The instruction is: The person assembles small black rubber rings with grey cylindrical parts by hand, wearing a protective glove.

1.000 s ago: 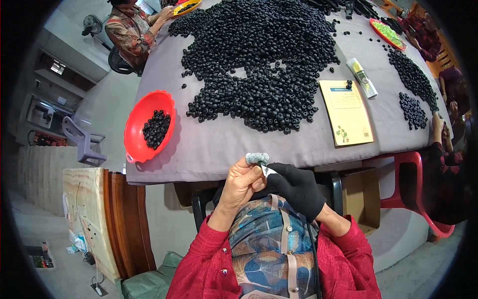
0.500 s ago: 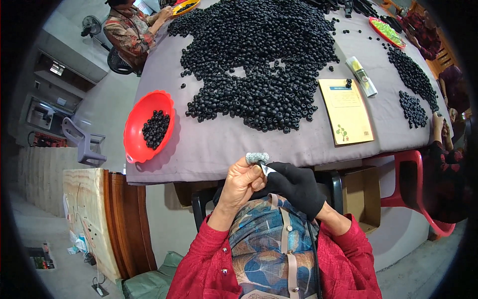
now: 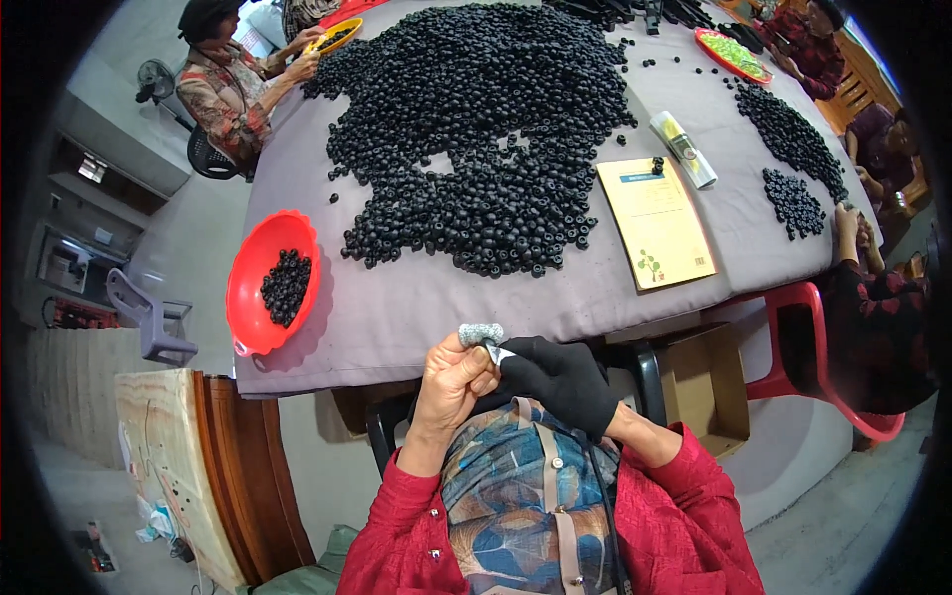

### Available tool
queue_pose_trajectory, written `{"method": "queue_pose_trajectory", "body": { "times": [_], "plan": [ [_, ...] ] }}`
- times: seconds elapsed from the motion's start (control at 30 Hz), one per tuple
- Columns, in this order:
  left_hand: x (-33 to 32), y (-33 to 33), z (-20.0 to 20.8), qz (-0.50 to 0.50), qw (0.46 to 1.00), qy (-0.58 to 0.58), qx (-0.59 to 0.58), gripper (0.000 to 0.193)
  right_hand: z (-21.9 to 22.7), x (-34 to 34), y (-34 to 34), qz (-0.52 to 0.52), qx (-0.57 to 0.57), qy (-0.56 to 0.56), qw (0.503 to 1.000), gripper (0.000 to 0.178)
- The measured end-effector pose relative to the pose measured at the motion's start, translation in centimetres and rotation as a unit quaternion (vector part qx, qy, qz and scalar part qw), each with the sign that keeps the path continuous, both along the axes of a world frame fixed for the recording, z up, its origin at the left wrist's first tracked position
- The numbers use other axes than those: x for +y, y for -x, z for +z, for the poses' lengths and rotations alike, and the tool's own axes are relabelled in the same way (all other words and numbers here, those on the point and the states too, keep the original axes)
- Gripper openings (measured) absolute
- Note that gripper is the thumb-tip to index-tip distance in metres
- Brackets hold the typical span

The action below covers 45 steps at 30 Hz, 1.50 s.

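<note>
My bare left hand is closed in a pinch in front of my apron, below the table's near edge. A grey speckled finger sleeve covers its index finger. What lies between the left fingertips is mostly hidden; a little black shows there. My right hand, in a black glove, meets the left and is closed on a small silvery-white pointed piece, whose kind I cannot make out. Beyond my hands, a wide pile of small black ring-like parts covers the table.
A red scalloped bowl holding black parts stands at the table's left edge. A yellow booklet and a clear wrapped roll lie right of the pile. Other people sit at both sides. A red chair is at my right.
The whole view has shifted, so the table's things and my hands appear further left and the near things lower. My hands remain together in the same pinch.
</note>
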<state>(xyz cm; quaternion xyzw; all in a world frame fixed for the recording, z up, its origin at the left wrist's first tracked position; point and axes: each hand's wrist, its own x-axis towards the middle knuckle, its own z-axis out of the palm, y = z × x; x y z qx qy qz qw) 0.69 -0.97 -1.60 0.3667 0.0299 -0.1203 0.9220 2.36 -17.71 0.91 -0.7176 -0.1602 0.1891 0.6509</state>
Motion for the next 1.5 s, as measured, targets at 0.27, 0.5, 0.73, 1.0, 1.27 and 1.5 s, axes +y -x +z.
{"method": "queue_pose_trajectory", "body": {
  "times": [0.27, 0.5, 0.73, 1.0, 1.27, 1.5],
  "plan": [
    [-0.2, 0.1, 0.3, 0.020, 1.000, -0.014, 0.017, 0.016, -0.3, 0.2, 0.0, -0.003, 0.020, -0.021, 1.000, 0.025],
    [0.0, 0.3, 0.6, 0.004, 1.000, -0.007, -0.014, 0.018, 0.2, 0.1, 0.2, -0.001, 0.011, -0.021, 1.000, 0.026],
    [0.2, 0.3, 0.9, -0.012, 0.999, -0.001, -0.031, 0.019, 1.0, 0.1, 0.2, 0.008, -0.016, 0.007, 1.000, 0.027],
    [0.0, 0.3, 0.8, -0.002, 0.999, -0.034, -0.016, 0.017, 0.8, 0.3, 0.3, -0.003, -0.008, 0.005, 1.000, 0.027],
    [-0.1, 0.3, 0.2, 0.004, 1.000, 0.008, 0.000, 0.017, 0.2, 0.2, 0.0, 0.002, 0.022, -0.009, 1.000, 0.027],
    [-0.1, 0.2, -0.2, -0.005, 1.000, 0.001, -0.017, 0.016, -0.8, 0.6, 0.0, -0.015, 0.038, -0.031, 0.999, 0.027]
  ]
}}
